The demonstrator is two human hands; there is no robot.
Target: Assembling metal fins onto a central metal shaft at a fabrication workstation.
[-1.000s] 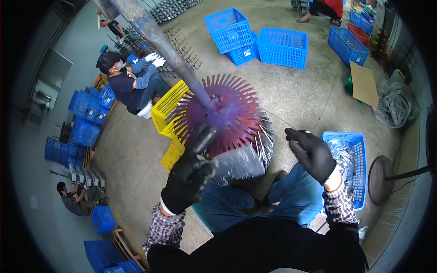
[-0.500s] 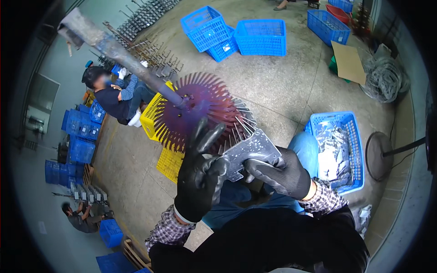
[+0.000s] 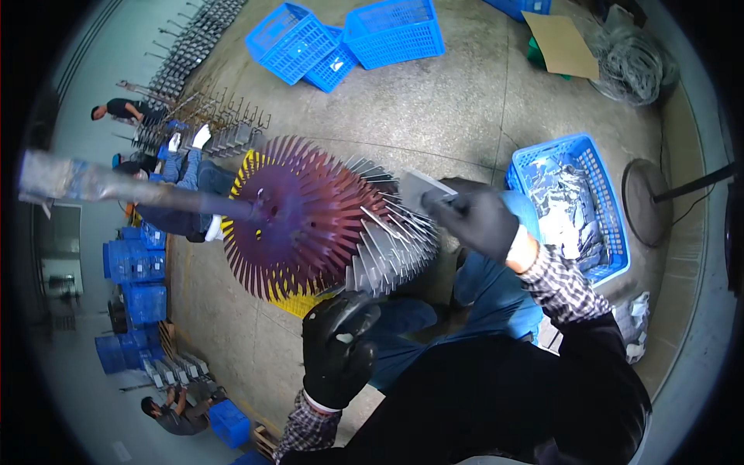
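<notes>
A round rack point(image 3: 271, 213) of maroon-purple toothed discs sits on a long scuffed metal pole point(image 3: 132, 186). Several flat grey metal plates point(image 3: 387, 260) stand in the slots at its right side. My right hand point(image 3: 480, 221), in a black glove, pinches another grey metal plate point(image 3: 422, 190) beside the rack's upper right; the fingers partly cover it. Below the rack is my left hand point(image 3: 339, 349), also black-gloved. Its fingers are loosely bent and apart, near the lower plates, with nothing seen in them.
At my right knee stands a blue crate point(image 3: 608, 209) full of metal plates, beside a round stand base point(image 3: 647, 201). Empty-looking blue crates point(image 3: 395, 35), cardboard point(image 3: 562, 46) and coiled wire point(image 3: 632, 66) lie farther off. Co-workers point(image 3: 182, 411) and hanging racks point(image 3: 194, 46) are at left.
My left hand has let go of the plate and dropped lower. The right hand has lifted the plate up beside the rack. The view has shifted, and the rack appears farther left.
</notes>
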